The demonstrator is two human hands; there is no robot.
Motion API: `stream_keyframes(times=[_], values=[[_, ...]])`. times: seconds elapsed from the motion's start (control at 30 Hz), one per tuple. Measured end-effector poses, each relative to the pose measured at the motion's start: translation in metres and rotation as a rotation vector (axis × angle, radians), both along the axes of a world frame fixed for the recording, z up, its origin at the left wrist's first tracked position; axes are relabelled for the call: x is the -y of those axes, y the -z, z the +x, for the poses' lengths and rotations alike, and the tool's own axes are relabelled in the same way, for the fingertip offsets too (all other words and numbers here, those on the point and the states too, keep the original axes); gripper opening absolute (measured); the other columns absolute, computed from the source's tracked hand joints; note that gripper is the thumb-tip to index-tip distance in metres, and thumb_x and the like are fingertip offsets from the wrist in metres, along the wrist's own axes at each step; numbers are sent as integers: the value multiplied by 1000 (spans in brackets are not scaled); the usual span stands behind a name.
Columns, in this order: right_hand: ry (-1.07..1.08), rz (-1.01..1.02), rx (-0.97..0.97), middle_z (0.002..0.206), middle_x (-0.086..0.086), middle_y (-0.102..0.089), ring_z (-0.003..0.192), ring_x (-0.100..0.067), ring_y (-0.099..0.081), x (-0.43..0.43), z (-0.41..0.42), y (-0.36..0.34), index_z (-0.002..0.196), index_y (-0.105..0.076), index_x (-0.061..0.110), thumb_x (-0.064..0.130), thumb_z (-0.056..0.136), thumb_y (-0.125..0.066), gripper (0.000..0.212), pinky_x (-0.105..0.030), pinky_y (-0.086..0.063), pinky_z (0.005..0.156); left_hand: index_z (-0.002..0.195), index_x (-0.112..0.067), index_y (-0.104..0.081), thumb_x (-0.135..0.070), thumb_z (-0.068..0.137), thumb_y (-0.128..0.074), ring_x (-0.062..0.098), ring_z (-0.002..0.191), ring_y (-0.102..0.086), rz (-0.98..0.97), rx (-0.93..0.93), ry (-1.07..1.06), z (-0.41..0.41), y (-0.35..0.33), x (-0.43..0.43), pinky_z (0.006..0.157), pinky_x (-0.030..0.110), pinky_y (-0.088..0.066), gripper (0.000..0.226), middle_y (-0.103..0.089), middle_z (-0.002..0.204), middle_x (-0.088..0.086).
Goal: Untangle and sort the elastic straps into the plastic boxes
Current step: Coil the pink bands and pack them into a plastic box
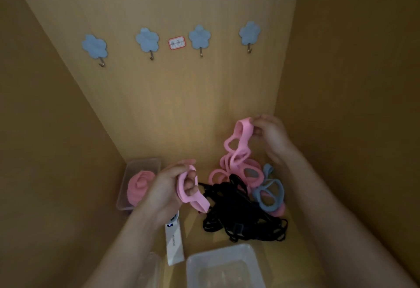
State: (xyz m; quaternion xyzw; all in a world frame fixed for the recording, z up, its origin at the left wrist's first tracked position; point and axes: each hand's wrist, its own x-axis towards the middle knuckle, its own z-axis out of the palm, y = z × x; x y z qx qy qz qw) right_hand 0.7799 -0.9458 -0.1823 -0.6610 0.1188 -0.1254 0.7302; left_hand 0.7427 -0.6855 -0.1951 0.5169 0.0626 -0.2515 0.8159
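Both hands are untangling: left hand point(168, 190) curled round one pink strap point(197, 204), right hand point(270, 135) pinching a linked pink bunch point(241, 129) that, I'd say, next needs pulling free.

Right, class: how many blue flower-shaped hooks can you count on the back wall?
4, in one row: far-left hook, second hook left of the label, third hook right of it, far-right hook. None appears hidden.

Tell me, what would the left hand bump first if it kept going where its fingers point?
Probably the black straps. The left hand grips a pink strap, fingers pointing right toward that tangle. Depth is unclear, so it might pass above them.
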Motion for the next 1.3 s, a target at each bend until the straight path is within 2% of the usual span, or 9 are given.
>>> stream_keyframes(times=[0.23,0.47,0.63,0.73,0.87,0.97,1.13,1.2,1.3], values=[[-222,252,145,75,-16,-66,64,-25,-65,-11,-32,-76,84,-63,-2,2,97,-43,24,-32,-57,61,112,-4,-61,-3,91,-49,16,60,-49,-91,-14,26,9,1,15,67,31,-40,24,-56,76,7],[-487,296,89,79,-17,-66,65,-25,-65,-44,-53,-100,84,-68,-3,9,92,-52,22,-34,-60,66,119,-4,-60,-33,90,-62,20,75,-62,-142,152,236,8,-13,27,72,31,-53,41,-62,86,9],[-420,397,-15,92,-22,-64,75,-26,-65,-68,-50,-90,114,-58,-13,4,99,-53,24,-32,-60,58,105,-9,-68,-12,96,-55,20,70,-65,64,380,301,3,-11,38,68,32,-53,17,-68,84,9],[-396,403,-58,92,-21,-66,75,-25,-67,-70,-51,-88,119,-58,-15,5,97,-59,30,-31,-60,60,84,-21,-77,-1,98,-49,17,69,-63,218,368,220,4,-4,40,68,32,-48,37,-71,80,6],[-332,360,-102,94,-23,-64,78,-28,-66,-60,-51,-89,122,-56,-20,-6,93,-56,32,-33,-62,62,96,-7,-74,-16,90,-59,18,82,-66,80,385,335,1,1,35,75,27,-52,19,-71,92,10],[-308,405,-124,97,-25,-62,85,-31,-65,-50,-50,-90,125,-53,-19,-14,92,-48,33,-35,-63,68,114,2,-60,-30,89,-60,25,90,-62,21,316,400,3,8,32,79,34,-47,41,-64,103,18],[-300,524,-125,95,-23,-63,87,-30,-66,-47,-47,-83,123,-54,-17,-16,94,-44,31,-34,-63,71,117,-13,-66,-22,68,-84,25,89,-66,251,450,414,0,12,37,78,43,-52,53,-71,97,6],[-256,459,-118,95,-23,-65,87,-30,-67,-46,-45,-79,115,-58,-13,-15,92,-48,25,-34,-63,71,117,-17,-67,-14,71,-78,20,92,-68,258,452,405,1,10,37,76,36,-53,48,-72,98,3],[-63,-53,-143,103,-19,-70,96,-29,-68,-36,-42,-67,101,-64,-2,-6,88,-62,14,-36,-59,82,118,-12,-64,-12,74,-71,16,86,-66,234,446,430,6,2,33,75,30,-51,45,-71,95,2]])
